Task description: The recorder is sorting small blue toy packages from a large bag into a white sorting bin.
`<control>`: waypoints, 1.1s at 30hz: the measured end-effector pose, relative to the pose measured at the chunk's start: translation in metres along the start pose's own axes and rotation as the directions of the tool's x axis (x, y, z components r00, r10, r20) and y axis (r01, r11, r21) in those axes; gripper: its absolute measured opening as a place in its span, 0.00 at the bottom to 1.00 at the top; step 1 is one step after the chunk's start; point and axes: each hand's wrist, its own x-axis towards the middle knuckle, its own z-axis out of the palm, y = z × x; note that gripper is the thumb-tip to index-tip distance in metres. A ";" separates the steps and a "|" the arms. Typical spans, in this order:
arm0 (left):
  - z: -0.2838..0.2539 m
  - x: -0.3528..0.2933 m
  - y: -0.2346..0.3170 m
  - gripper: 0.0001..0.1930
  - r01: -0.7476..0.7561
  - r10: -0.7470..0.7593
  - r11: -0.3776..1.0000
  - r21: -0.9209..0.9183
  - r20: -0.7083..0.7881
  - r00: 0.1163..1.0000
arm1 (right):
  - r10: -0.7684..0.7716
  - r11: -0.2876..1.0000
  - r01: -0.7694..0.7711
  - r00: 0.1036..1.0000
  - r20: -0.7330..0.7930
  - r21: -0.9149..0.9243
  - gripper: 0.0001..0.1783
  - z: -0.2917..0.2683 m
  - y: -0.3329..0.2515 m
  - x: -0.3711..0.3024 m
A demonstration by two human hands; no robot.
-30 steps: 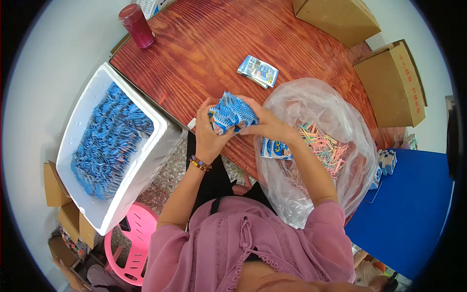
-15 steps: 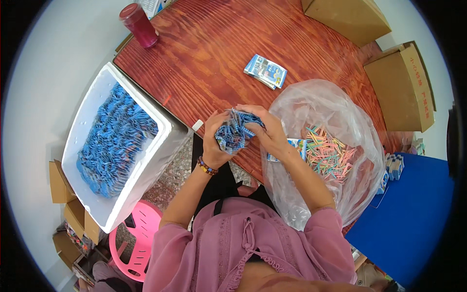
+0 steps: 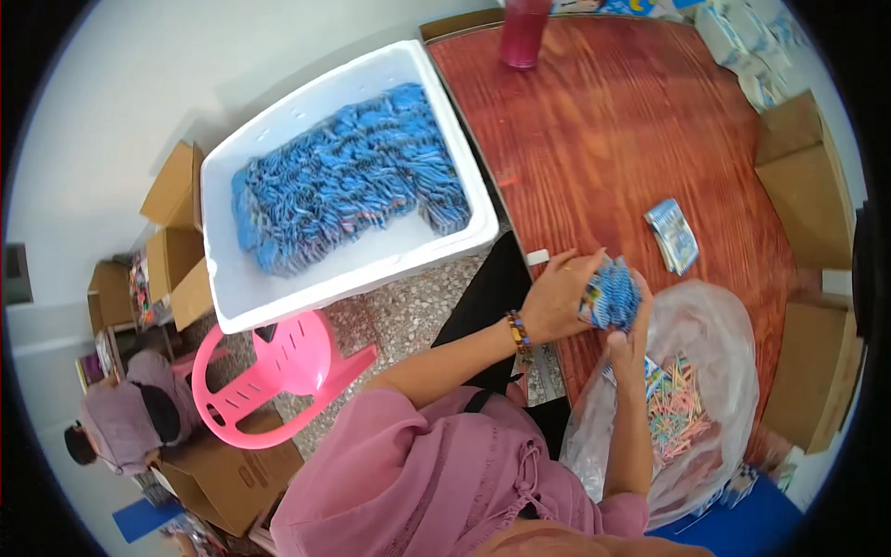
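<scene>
A bundle of small blue printed packets [image 3: 613,295] is held over the table's near edge, its crimped ends fanned upward. My left hand [image 3: 562,299] closes on its left side, and my right hand [image 3: 633,325] presses from the right with fingers wrapped round. To the left, a white foam box [image 3: 215,269] holds rows of similar blue packets [image 3: 343,167], with bare floor of the box showing at its near side. A clear plastic bag [image 3: 729,371] beneath my right forearm contains pastel sticks [image 3: 682,408] and a blue-and-white packet [image 3: 654,376]. Farther off lies a small stack of packets [image 3: 673,237].
A red tumbler [image 3: 525,35] stands at the far edge of the wooden table [image 3: 594,121]. Cardboard boxes [image 3: 806,176] line the right side. A pink plastic chair [image 3: 316,357] sits below the foam box. Another person [image 3: 139,408] is at the lower left.
The view has swung left, bringing the foam box nearer the middle. Both hands still grip the bundle, now turned so its packet ends face up in an evened row.
</scene>
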 end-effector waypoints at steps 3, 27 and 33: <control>-0.006 -0.006 -0.005 0.47 0.001 -0.002 0.999 0.033 0.010 1.000 | 0.075 0.988 -0.075 0.997 -0.008 -0.136 0.59 0.018 -0.012 0.005; 0.000 -0.058 -0.014 0.23 -0.069 0.131 0.982 0.177 -0.369 0.920 | 0.258 0.868 -0.325 0.941 -0.220 -0.376 0.32 0.039 -0.032 0.018; -0.007 -0.048 -0.009 0.20 -0.054 0.130 0.977 0.205 -0.375 0.918 | 0.277 0.817 -0.394 0.909 -0.312 -0.421 0.33 0.029 -0.028 0.022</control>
